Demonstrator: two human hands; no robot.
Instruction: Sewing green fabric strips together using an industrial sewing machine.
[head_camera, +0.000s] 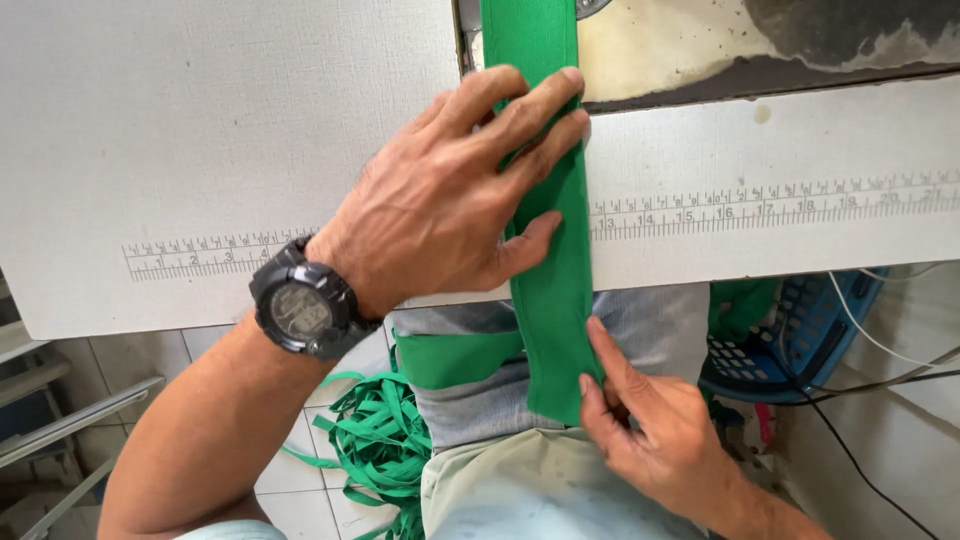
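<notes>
right hand (660, 440): nearest to us, low in the view over our lap; thumb and forefinger are pinched together on the lower end of the green strip (550, 290), just at its cut edge.
strip: a flat band of green knit fabric that runs from our lap up over the table edge and away across the table (200, 130), out of the top of the view.
pile (380, 440): loose green bands lie in a tangle on the tiled floor beside our left knee; we judge these to be pieces of the same stuff, though we cannot tell whether they are finished lengths or scrap.
lap piece (455, 358): another bit of green fabric lies across our thighs, under the strip.
left hand (450, 200): spread flat, palm down, pressing the strip against the table; the fingers lie along the strip, the thumb tucked against its left edge. A black watch (305, 310) sits on that wrist.
ruler (760, 205): a printed scale runs along the near part of the table, and the strip crosses it at right angles.
progress: we see the strip laid, held taut between both hands and set across the scale; no cut or mark shows on it yet.
basket (810, 330): a blue latticed plastic basket stands to the right under the table; green cloth shows at its left side, probably inside it, but the table hides most of it.
cables (880, 370): thin wires trail past the basket.
</notes>
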